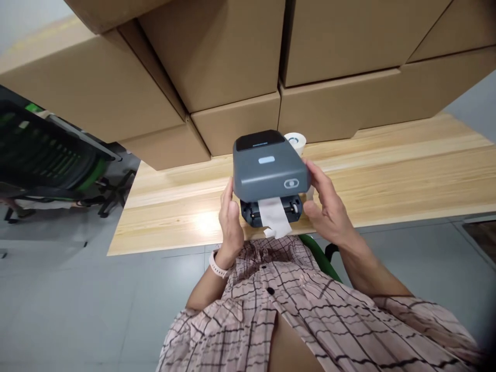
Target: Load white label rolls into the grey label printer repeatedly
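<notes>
A grey label printer (267, 168) stands near the front edge of a light wooden table (387, 175). Its lid is partly raised, and a strip of white label paper (274, 217) hangs out of the front slot. My left hand (229, 219) presses against the printer's left side with the fingers curled along it. My right hand (325, 204) grips the right side of the lid, thumb at the front. A white roll (296, 140) shows just behind the printer.
Large cardboard boxes (217, 57) are stacked along the back of the table, close behind the printer. A black and green office chair (50, 155) stands on the grey floor at left. A green chair part (320, 258) shows beside my lap.
</notes>
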### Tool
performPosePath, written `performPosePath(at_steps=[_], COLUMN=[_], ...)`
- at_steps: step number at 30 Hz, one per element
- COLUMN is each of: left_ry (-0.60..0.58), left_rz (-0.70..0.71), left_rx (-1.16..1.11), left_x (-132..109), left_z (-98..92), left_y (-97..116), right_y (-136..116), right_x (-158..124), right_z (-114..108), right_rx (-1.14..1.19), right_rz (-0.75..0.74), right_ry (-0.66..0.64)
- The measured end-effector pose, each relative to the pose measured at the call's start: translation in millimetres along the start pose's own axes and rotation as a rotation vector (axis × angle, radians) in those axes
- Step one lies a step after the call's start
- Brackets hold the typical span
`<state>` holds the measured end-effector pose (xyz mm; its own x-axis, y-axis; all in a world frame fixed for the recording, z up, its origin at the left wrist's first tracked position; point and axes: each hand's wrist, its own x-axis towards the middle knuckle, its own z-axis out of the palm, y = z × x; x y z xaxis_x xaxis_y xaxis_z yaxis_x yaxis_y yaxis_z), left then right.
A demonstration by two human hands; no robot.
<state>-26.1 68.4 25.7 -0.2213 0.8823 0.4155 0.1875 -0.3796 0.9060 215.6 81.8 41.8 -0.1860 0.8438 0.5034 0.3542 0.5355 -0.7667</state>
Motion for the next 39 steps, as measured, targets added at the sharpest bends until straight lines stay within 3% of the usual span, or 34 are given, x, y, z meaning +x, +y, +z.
performPosePath(at_steps=[5, 9, 14, 17, 20, 23, 25, 28, 30, 32, 36, 39], left_ry=[0.064, 0.036, -0.223, -0.271, -0.278, -0.289, -0.276, -0.304, -0.356, -0.390, -0.480, -0.553], left_rz=[0.108, 0.034, -0.225, -0.214, -0.190, -0.211, -0.215, -0.219, -0.230, -0.227, -0.165, -0.108], left_rx=[-0.065, -0.049, 0.018, 0.019, 0.049, 0.144, 0.302, 0.600, 0.734, 0.794, 0.736, 0.626], left_x=[62, 102, 96, 83, 78, 79, 81, 83, 85, 86, 90, 92], left_z=[2.8, 6.5, 14.0, 15.5, 13.4, 9.8, 7.5, 5.6, 5.0, 3.7, -4.5, -12.2], left_y=[-5, -26, -55, -63, -62, -53, -43, -29, -22, -18, -16, -16], right_y=[7, 7, 18, 30, 30, 20, 16, 18, 23, 29, 33, 31], right_x=[65, 132, 197, 221, 219, 187, 158, 125, 114, 111, 117, 126], right_z=[-9, -7, -1, -1, 2, 9, 15, 25, 30, 35, 38, 27], right_rx=[-0.072, -0.174, -0.280, -0.279, -0.303, -0.379, -0.398, -0.412, -0.412, -0.402, -0.372, -0.281], right_rz=[-0.147, -0.190, -0.172, -0.167, -0.186, -0.242, -0.286, -0.306, -0.318, -0.338, -0.327, -0.294], right_ry=[-0.024, 0.033, 0.070, 0.025, 0.048, 0.172, 0.161, -0.166, -0.455, -0.639, -0.752, -0.821])
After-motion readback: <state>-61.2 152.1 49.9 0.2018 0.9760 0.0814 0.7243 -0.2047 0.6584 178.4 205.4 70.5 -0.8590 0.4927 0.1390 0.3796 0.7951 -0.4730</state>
